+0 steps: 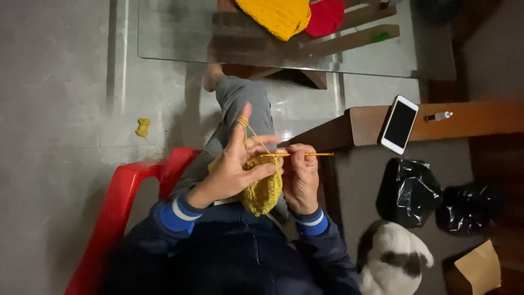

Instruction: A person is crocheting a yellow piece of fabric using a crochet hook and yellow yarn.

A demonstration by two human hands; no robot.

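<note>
Right hand [301, 177] is pinching a yellow crochet hook [297, 155], fingers closed around it, just right of the mustard crochet piece [262, 191]. Left hand [234, 164] is gripping that piece, index finger raised and looped with yarn [246, 127]. Right of the piece, a phone [399, 124] is lying on the wooden counter [469, 117].

You're looking at a dim, grainy view: soft light reaches the pale tiled floor [65, 82] on the left, while everything right of it sinks into shadow. The clear glass tabletop [180, 33] above it throws hazy reflections, and the red plastic chair [114, 213] below smears at the edge.
</note>
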